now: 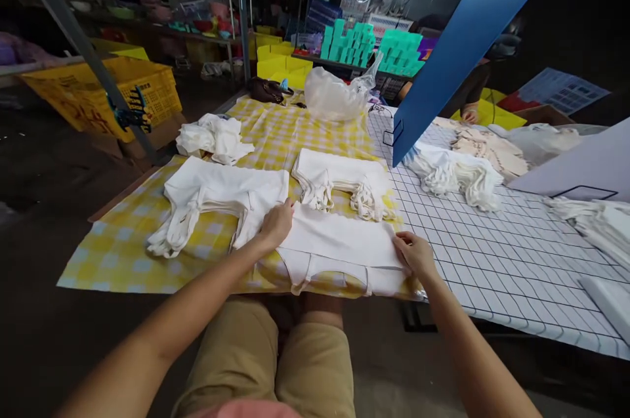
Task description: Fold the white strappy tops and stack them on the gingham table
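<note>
A white camisole (339,237) lies spread on the yellow checked cloth in front of me, its straps toward the table's front edge. My left hand (278,226) pinches its upper left corner. At the right edge of the same piece, my right hand (415,252) has thumb and fingers closed on the fabric. Beside my left hand is a stack of white camisoles (229,183) with dangling straps. A second camisole stack (344,168) rests just beyond the piece I hold.
A crumpled white garment heap (214,138) sits back left. Behind the stacks are a clear plastic bag (335,95) and a dark handbag (267,91). A blue upright panel (457,44) divides the table; white garments (455,172) lie right of it. Another person's hand (470,115) shows behind.
</note>
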Demonstrator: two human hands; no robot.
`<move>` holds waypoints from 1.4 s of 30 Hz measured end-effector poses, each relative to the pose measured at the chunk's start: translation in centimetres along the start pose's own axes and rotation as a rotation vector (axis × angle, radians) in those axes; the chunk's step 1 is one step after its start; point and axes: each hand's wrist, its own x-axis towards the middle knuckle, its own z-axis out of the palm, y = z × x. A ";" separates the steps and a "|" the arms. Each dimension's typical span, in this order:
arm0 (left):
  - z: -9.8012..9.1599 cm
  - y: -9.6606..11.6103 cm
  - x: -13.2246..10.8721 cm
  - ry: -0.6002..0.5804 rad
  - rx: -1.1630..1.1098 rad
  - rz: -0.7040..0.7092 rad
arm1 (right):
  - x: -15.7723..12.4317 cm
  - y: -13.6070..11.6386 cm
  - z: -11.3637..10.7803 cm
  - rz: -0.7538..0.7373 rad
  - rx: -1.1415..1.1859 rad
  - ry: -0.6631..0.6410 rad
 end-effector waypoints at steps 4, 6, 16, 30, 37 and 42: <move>0.5 0.0 -0.2 0.056 0.189 0.064 | -0.1 1.2 0.6 0.061 -0.078 0.025; 0.2 0.0 -1.0 0.148 0.250 0.167 | -1.4 1.0 0.1 0.053 -0.067 0.095; 2.6 -0.6 -7.7 -0.099 -0.101 0.626 | -20.2 0.7 5.2 -0.063 0.254 -0.123; 1.1 -1.0 -6.9 -0.454 -0.257 0.543 | -23.6 -5.7 11.2 0.187 0.617 -0.291; 1.2 -1.2 -6.9 -0.440 -0.230 0.575 | -28.3 -6.9 8.3 0.121 0.530 -0.237; 1.4 -1.2 -6.9 -0.403 -0.212 0.579 | -29.3 -6.2 8.8 0.209 0.558 -0.207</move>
